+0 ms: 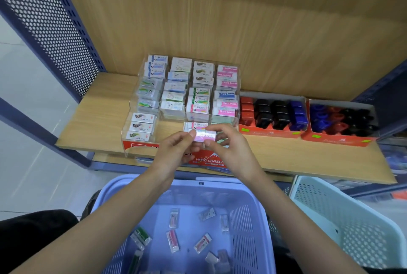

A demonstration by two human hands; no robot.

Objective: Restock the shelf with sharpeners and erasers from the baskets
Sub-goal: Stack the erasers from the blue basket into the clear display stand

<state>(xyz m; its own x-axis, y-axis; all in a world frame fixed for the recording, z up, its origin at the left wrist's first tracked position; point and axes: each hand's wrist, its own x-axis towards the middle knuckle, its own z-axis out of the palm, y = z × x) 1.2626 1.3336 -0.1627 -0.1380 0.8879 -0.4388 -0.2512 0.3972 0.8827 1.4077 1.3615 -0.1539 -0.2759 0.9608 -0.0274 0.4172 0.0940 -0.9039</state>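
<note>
Just above the front row of the clear display stand (pixel 128 141), you pinch a small wrapped eraser (pixel 203 137) from both ends. Your left hand (pixel 176 152) holds its left end between thumb and curled fingers, and your right hand (pixel 231 148) holds its right end the same way. The eraser lies level, just in front of the packs already standing in that row.

The stand sits on the left half of the wooden shelf board (pixel 94 115), its stepped compartments filled with boxed erasers in rows. Just beside it on the right stand two red cardboard trays (pixel 271 134), side by side and holding sharpeners (pixel 279 113) in red, black and blue.

Below your forearms a lilac basket (pixel 244 218) holds loose erasers (pixel 172 240) scattered flat over its bottom. A pale basket (pixel 352 218) stands to its right; you cannot tell what it holds.

Behind the shelf rises a wood-grain back panel (pixel 220 20). A dark blue perforated side panel (pixel 50 20) closes the left end, and pale floor tiles (pixel 22 97) show beyond it.
</note>
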